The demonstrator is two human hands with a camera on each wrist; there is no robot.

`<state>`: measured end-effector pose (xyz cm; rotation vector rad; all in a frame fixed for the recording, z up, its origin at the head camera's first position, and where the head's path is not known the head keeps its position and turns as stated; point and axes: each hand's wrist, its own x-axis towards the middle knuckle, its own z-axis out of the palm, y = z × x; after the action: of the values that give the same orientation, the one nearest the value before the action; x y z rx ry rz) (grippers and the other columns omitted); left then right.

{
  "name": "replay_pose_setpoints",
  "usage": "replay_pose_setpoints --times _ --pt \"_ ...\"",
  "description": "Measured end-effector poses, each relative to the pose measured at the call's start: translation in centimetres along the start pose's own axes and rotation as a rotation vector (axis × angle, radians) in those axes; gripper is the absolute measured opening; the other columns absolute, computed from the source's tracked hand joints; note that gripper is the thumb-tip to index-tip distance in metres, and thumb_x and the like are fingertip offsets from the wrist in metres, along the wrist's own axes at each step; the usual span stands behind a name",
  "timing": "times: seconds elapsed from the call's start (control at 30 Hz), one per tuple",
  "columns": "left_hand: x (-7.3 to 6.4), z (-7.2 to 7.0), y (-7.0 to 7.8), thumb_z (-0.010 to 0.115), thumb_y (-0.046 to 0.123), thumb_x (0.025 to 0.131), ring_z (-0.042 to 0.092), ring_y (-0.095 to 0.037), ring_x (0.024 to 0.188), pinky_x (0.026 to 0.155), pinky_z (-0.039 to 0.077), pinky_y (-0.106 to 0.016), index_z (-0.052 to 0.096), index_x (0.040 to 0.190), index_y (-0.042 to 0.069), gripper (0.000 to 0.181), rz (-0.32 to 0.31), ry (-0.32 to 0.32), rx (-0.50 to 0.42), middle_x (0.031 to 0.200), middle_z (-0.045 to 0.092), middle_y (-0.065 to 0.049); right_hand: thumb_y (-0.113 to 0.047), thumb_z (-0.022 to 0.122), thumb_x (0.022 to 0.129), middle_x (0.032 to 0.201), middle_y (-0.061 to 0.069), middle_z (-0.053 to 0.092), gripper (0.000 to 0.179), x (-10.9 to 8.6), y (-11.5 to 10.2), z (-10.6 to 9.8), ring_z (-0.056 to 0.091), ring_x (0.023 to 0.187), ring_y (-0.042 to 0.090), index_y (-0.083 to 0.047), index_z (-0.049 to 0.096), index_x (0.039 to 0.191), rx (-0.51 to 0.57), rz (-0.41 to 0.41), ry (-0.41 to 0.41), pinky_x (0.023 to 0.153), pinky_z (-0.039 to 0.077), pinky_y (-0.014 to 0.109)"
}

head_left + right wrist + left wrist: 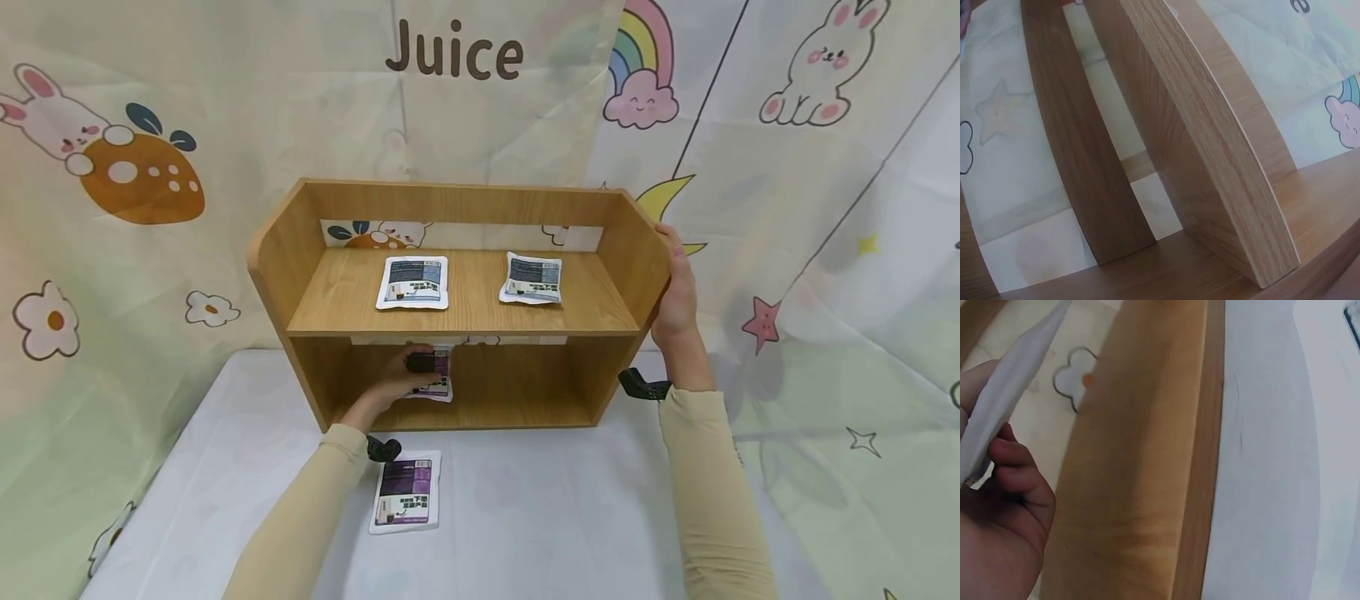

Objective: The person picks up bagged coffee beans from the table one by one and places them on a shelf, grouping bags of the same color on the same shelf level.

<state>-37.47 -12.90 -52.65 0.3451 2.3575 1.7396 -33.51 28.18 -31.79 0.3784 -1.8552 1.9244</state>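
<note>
In the head view, my left hand (401, 375) reaches into the lower compartment of a wooden shelf (465, 333) and holds a white packet with a purple label (442, 383). The left wrist view shows that packet (1013, 387) edge-on, tilted, with the fingers curled at its lower side. At the shelf's right side panel, my right hand (677, 300) grips the outer edge. Little of that hand shows in the right wrist view, where the wooden boards (1210, 156) fill most of the picture. A second purple-labelled packet (407, 492) lies on the table below the left wrist.
On the upper shelf board lie two blue-labelled packets, a left one (412, 283) and a right one (531, 279). The shelf stands on a white-covered table (555, 508). Behind it hangs a printed cloth (300, 117) with rabbits and flowers.
</note>
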Motion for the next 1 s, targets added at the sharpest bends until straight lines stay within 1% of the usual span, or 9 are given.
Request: replay_pose_setpoints --times 0.1,0.2,0.3,0.47,0.53,0.63,0.8,0.9,1.0 --pt "0.3 -0.2 -0.3 0.078 0.026 0.084 0.038 -0.029 0.125 0.103 0.036 -0.046 0.049 0.136 0.014 0.062 0.015 0.012 0.035 0.140 0.039 -0.009 -0.052 0.033 0.101 0.139 0.009 0.040 0.048 0.0 0.0 0.0 0.036 0.125 0.025 -0.028 0.045 0.141 0.003 0.006 0.002 0.097 0.027 0.046" --pt "0.6 -0.5 -0.5 0.078 0.025 0.084 0.036 -0.031 0.127 0.106 0.033 -0.049 0.049 0.136 0.012 0.061 0.038 0.020 0.075 0.143 0.036 -0.011 -0.052 0.034 0.100 0.139 0.009 0.040 0.048 -0.1 0.0 -0.1 0.036 0.124 0.024 -0.029 0.046 0.141 0.007 0.012 0.008 0.097 0.026 0.046" --pt "0.9 -0.6 -0.7 0.078 0.026 0.084 0.036 -0.033 0.127 0.105 0.033 -0.051 0.049 0.136 0.009 0.061 0.052 0.020 0.093 0.143 0.036 -0.014 -0.052 0.034 0.100 0.138 0.008 0.040 0.048 -0.2 0.1 -0.1 0.036 0.124 0.024 -0.029 0.046 0.141 0.003 0.013 0.012 0.097 0.027 0.047" --pt "1.2 -0.8 -1.5 0.077 0.030 0.084 0.034 -0.031 0.128 0.107 0.030 -0.051 0.049 0.136 0.011 0.062 0.030 0.026 0.105 0.144 0.035 -0.012 -0.052 0.035 0.100 0.139 0.008 0.040 0.048 -0.1 0.1 0.1 0.035 0.125 0.025 -0.029 0.046 0.141 -0.003 0.003 0.013 0.098 0.027 0.047" --pt "1.3 -0.9 -1.9 0.077 0.031 0.083 0.032 -0.032 0.130 0.108 0.028 -0.051 0.050 0.136 0.011 0.063 0.034 0.033 0.119 0.145 0.034 -0.012 -0.051 0.035 0.100 0.139 0.009 0.040 0.047 0.0 0.0 0.1 0.035 0.125 0.025 -0.029 0.046 0.141 0.003 -0.001 0.011 0.098 0.026 0.047" --pt "1.7 -1.1 -2.5 0.079 0.031 0.082 0.032 -0.033 0.130 0.108 0.029 -0.052 0.051 0.135 0.011 0.064 0.038 0.042 0.145 0.145 0.034 -0.013 -0.050 0.034 0.101 0.138 0.009 0.041 0.047 0.1 -0.1 0.2 0.035 0.124 0.025 -0.028 0.046 0.141 0.012 -0.006 0.006 0.097 0.026 0.046" --pt "2.3 -1.2 -3.3 0.080 0.030 0.080 0.034 -0.030 0.129 0.107 0.031 -0.050 0.052 0.135 0.014 0.063 0.052 0.043 0.140 0.144 0.036 -0.009 -0.050 0.034 0.101 0.138 0.009 0.041 0.047 0.2 -0.2 0.2 0.035 0.124 0.026 -0.028 0.046 0.140 0.026 -0.005 0.002 0.097 0.025 0.047" --pt "2.3 -1.1 -3.5 0.080 0.029 0.080 0.035 -0.030 0.129 0.107 0.030 -0.051 0.051 0.134 0.014 0.063 0.061 0.043 0.142 0.143 0.037 -0.008 -0.051 0.034 0.101 0.138 0.009 0.041 0.047 0.2 -0.2 0.1 0.036 0.125 0.026 -0.028 0.047 0.140 0.017 0.000 0.002 0.097 0.026 0.047" --pt "1.8 -0.8 -3.4 0.080 0.028 0.080 0.035 -0.031 0.128 0.107 0.029 -0.052 0.053 0.132 0.012 0.061 0.057 0.054 0.199 0.142 0.038 -0.010 -0.052 0.034 0.100 0.139 0.009 0.041 0.047 0.0 0.0 0.1 0.036 0.125 0.026 -0.029 0.046 0.140 0.009 0.012 0.004 0.097 0.027 0.047"
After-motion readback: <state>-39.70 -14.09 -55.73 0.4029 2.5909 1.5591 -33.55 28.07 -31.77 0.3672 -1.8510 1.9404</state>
